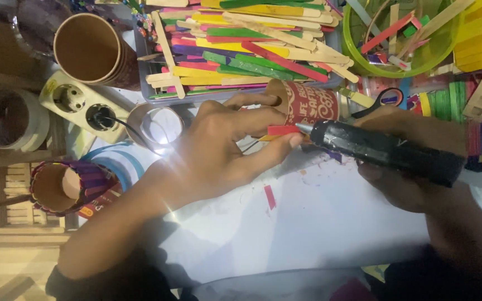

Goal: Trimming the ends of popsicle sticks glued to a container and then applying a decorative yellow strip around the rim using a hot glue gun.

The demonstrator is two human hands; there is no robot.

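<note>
My left hand [224,147] pinches a short red craft stick [283,130] between thumb and fingers, over a yellow stick beneath it. My right hand [408,167] grips a black hot glue gun [386,150], whose metal nozzle touches the red stick's right end. Just behind my left fingers lies a red paper cup [308,103] on its side, open end toward the left. Both hands hover over a white sheet [319,223] on the table.
A grey tray [241,50] of coloured craft sticks sits at the back, a green bowl [403,39] of sticks to its right. At left stand a brown paper cup [90,50], a power strip [79,106], tape rolls [154,125] and a stick-covered cup [65,187]. Scissors [383,100] lie near the red cup.
</note>
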